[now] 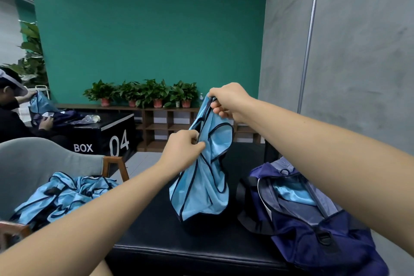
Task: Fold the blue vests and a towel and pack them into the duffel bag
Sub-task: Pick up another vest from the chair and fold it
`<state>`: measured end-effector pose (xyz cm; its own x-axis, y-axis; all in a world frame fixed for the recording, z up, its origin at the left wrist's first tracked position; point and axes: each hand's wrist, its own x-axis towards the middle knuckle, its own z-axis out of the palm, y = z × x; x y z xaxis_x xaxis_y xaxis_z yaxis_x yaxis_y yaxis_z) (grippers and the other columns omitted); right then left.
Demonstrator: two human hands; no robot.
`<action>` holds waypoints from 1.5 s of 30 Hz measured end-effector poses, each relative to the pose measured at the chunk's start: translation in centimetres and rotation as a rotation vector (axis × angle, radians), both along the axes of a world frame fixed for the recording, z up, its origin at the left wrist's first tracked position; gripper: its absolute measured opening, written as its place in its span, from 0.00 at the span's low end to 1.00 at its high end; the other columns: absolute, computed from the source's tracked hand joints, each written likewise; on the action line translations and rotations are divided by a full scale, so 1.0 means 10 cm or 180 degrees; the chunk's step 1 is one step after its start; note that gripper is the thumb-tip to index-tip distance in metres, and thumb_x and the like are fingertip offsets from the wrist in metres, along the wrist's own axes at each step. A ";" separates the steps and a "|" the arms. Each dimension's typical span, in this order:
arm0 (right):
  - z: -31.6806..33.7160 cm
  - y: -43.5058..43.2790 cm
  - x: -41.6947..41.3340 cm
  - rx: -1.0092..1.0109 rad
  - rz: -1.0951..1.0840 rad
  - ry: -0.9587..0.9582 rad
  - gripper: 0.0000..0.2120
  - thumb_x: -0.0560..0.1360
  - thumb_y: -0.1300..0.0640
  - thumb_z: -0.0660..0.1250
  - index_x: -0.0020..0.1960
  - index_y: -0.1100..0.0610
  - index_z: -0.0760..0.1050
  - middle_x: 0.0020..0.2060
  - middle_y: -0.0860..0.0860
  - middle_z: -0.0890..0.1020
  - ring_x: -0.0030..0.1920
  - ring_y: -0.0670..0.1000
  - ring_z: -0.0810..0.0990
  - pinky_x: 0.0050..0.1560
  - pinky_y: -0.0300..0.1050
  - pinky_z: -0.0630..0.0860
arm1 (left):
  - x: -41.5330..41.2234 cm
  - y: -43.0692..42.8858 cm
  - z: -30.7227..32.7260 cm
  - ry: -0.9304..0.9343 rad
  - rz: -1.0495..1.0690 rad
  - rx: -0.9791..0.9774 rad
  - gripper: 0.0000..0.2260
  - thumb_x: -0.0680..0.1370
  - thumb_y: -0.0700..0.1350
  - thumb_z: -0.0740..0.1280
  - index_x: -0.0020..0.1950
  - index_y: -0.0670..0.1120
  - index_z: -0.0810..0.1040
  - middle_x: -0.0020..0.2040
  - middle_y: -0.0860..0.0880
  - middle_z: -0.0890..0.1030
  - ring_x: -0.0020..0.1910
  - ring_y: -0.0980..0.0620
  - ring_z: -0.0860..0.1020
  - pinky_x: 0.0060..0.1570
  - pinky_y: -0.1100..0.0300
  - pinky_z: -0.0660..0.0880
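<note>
A light blue vest (201, 188) with dark trim hangs crumpled above the black padded box top (170, 237), its lower end touching the surface. My right hand (226, 102) pinches its top strap up high. My left hand (182, 149) grips the dark-edged fabric lower down, to the left. The open navy duffel bag (313, 228) lies at the right with blue fabric (293, 194) showing inside. A heap of more blue vests (60, 195) lies on the grey chair at the left. No towel is in sight.
The grey armchair (33, 161) with wooden legs stands left of the box. Behind it is a black box marked "BOX 04" (112, 139), where another person (13, 114) handles blue vests. Potted plants (143, 93) line a low wooden shelf at the green wall.
</note>
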<state>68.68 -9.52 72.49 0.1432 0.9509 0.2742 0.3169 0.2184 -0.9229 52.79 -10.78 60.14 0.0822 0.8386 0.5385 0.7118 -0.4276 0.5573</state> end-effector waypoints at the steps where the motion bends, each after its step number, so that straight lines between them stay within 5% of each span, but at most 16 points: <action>1: -0.01 0.02 0.05 -0.0009 -0.0004 0.0007 0.05 0.79 0.60 0.68 0.48 0.62 0.78 0.30 0.54 0.80 0.26 0.50 0.76 0.26 0.40 0.72 | -0.04 -0.01 0.03 -0.0111 -0.0052 -0.0121 0.14 0.78 0.47 0.70 0.37 0.41 0.72 0.31 0.45 0.79 0.31 0.52 0.71 0.33 0.56 0.66; 6: -0.18 0.14 0.22 -0.0262 0.0143 -0.0062 0.07 0.84 0.58 0.65 0.56 0.62 0.77 0.46 0.61 0.88 0.38 0.53 0.84 0.32 0.42 0.79 | -0.16 -0.04 0.25 -0.0989 -0.0395 -0.0624 0.11 0.79 0.44 0.72 0.39 0.41 0.80 0.28 0.53 0.77 0.26 0.58 0.73 0.35 0.58 0.68; 10: -0.43 0.04 0.21 -0.0207 0.0390 -0.0537 0.11 0.84 0.53 0.67 0.57 0.61 0.79 0.46 0.59 0.87 0.39 0.53 0.83 0.38 0.46 0.80 | -0.19 -0.04 0.39 -0.1375 -0.0512 -0.0736 0.10 0.80 0.42 0.70 0.39 0.43 0.82 0.29 0.53 0.78 0.25 0.56 0.73 0.35 0.57 0.71; 13: -0.67 -0.17 0.14 -0.0263 0.0751 -0.0919 0.21 0.82 0.41 0.69 0.54 0.61 0.82 0.42 0.54 0.87 0.39 0.51 0.84 0.40 0.46 0.80 | -0.18 -0.05 0.44 -0.1598 -0.0506 -0.0745 0.09 0.81 0.43 0.69 0.46 0.39 0.84 0.34 0.48 0.82 0.30 0.53 0.76 0.35 0.58 0.74; 16: -0.94 -0.24 0.12 -0.0449 0.1042 -0.1329 0.26 0.77 0.30 0.68 0.57 0.53 0.82 0.51 0.50 0.88 0.49 0.48 0.87 0.50 0.47 0.83 | -0.15 -0.05 0.49 -0.1743 -0.0457 -0.0616 0.09 0.82 0.41 0.70 0.44 0.40 0.84 0.35 0.48 0.82 0.28 0.56 0.74 0.28 0.64 0.73; 21: -1.01 -0.16 0.11 -0.0305 0.1234 -0.0347 0.13 0.78 0.43 0.75 0.49 0.54 0.84 0.50 0.51 0.87 0.51 0.54 0.81 0.52 0.47 0.78 | -0.11 -0.02 0.44 -0.1927 -0.0940 -0.0708 0.08 0.83 0.44 0.70 0.52 0.39 0.85 0.40 0.47 0.85 0.36 0.53 0.80 0.38 0.61 0.78; 26: -0.89 -0.06 0.12 -0.0329 0.1265 0.0257 0.07 0.83 0.53 0.71 0.52 0.56 0.84 0.54 0.56 0.89 0.57 0.60 0.87 0.58 0.53 0.81 | -0.22 -0.04 0.31 -0.2067 -0.1018 -0.0682 0.10 0.84 0.49 0.69 0.59 0.46 0.86 0.50 0.48 0.89 0.48 0.51 0.87 0.45 0.59 0.79; 31: -0.85 0.05 0.16 -0.0495 0.1239 0.0593 0.05 0.84 0.56 0.67 0.50 0.53 0.80 0.43 0.52 0.85 0.43 0.54 0.82 0.47 0.48 0.79 | -0.41 -0.07 -0.33 -0.1595 -0.0632 -0.1079 0.07 0.82 0.48 0.70 0.56 0.47 0.84 0.51 0.47 0.88 0.43 0.54 0.85 0.44 0.56 0.76; 37: -0.80 0.14 0.22 -0.0453 0.1056 0.0714 0.07 0.85 0.58 0.64 0.53 0.55 0.80 0.46 0.54 0.85 0.42 0.53 0.84 0.47 0.49 0.82 | -0.66 -0.20 -1.17 -0.0988 -0.0273 -0.1579 0.05 0.79 0.48 0.75 0.52 0.48 0.84 0.47 0.48 0.87 0.43 0.53 0.85 0.40 0.60 0.75; 41: -0.76 0.17 0.26 -0.0386 0.0960 0.0803 0.09 0.86 0.60 0.63 0.49 0.55 0.79 0.44 0.54 0.85 0.40 0.53 0.84 0.45 0.49 0.82 | -0.72 -0.36 -1.65 -0.0573 0.0075 -0.1721 0.17 0.68 0.59 0.81 0.46 0.50 0.82 0.38 0.52 0.85 0.37 0.56 0.81 0.43 0.54 0.77; 45: -0.72 0.19 0.27 -0.0332 0.0857 0.0870 0.12 0.86 0.61 0.63 0.45 0.54 0.79 0.39 0.51 0.85 0.37 0.50 0.84 0.44 0.46 0.80 | -0.65 -0.55 -1.92 -0.0244 0.0229 -0.1762 0.24 0.68 0.66 0.79 0.46 0.47 0.79 0.40 0.52 0.85 0.38 0.57 0.79 0.38 0.61 0.73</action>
<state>71.34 -7.60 65.28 -0.0607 0.9852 0.1603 0.0006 0.1607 -0.9870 46.28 -16.30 40.94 -0.0078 0.9998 0.0186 0.6770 -0.0084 0.7359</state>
